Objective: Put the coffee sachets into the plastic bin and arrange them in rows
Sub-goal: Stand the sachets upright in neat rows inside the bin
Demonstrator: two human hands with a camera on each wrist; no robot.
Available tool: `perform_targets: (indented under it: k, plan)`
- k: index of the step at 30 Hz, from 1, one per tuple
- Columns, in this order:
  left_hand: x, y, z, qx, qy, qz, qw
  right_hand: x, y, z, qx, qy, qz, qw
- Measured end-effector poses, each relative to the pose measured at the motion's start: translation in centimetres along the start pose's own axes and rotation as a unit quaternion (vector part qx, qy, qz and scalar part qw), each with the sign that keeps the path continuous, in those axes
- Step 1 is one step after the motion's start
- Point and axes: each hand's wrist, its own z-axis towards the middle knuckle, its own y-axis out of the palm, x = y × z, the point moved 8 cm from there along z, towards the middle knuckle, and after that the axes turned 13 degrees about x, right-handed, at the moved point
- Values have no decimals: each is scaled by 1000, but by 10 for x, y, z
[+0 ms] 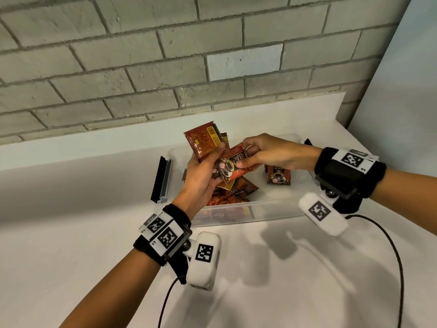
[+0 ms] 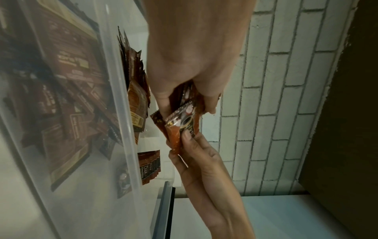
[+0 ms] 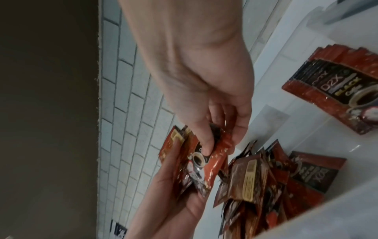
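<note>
A clear plastic bin [image 1: 255, 210] sits on the white table by the brick wall. My left hand [image 1: 203, 171] holds a fanned bunch of red coffee sachets [image 1: 203, 140] above the bin. One front-facing sachet [image 1: 234, 165] of that bunch is pinched by my right hand [image 1: 262, 153], thumb on its face; the same sachet [image 3: 206, 163] shows in the right wrist view. A loose heap of sachets [image 1: 233, 191] lies in the bin's left half. A neat stack of sachets [image 1: 278, 175] lies flat toward the right, seen again as the stack [image 3: 335, 87].
A black and clear lid clip [image 1: 162, 179] hangs off the bin's left end. The grey brick wall [image 1: 165, 67] stands close behind. Cables [image 1: 392, 256] run from the wrist cameras over the white table [image 1: 283, 280] in front.
</note>
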Motion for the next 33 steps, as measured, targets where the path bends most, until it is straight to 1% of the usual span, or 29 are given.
perform_targets:
  k: [4, 6, 9, 12, 14, 16, 18, 20, 23, 27, 30, 33]
  plan:
    - [-4, 4, -1, 10, -40, -4, 999, 6, -6, 2, -33, 46, 28, 998]
    - [-4, 7, -1, 9, -36, 7, 999, 10, -10, 4, -40, 63, 23, 997]
    - [-1, 4, 2, 16, -13, 35, 999, 18, -26, 9, -19, 79, 14, 997]
    - [-3, -3, 2, 5, -7, 60, 998, 25, -43, 10, -22, 81, -44, 996]
    - [-5, -8, 2, 3, -10, 74, 997, 29, -52, 10, -28, 75, -132, 988]
    - [-8, -11, 1, 0, -16, 80, 997, 31, -55, 12, -34, 54, -259, 964]
    - [-10, -12, 0, -7, -25, 81, 996, 36, -53, 15, -54, 34, -383, 922]
    - [-12, -12, -1, -12, -36, 83, 996, 42, -47, 18, -83, 17, -478, 874]
    - [-14, -12, -2, -20, -49, 82, 995, 53, -42, 24, -118, 1, -550, 827]
    - [-17, -12, -1, -19, -66, 64, 996, 54, -39, 28, -118, -41, -636, 762]
    - [-18, -13, -1, -21, -67, 67, 995, 52, -37, 32, -102, -58, -665, 737]
    - [-18, -12, 0, -24, -67, 68, 995, 53, -39, 35, -93, -56, -669, 735]
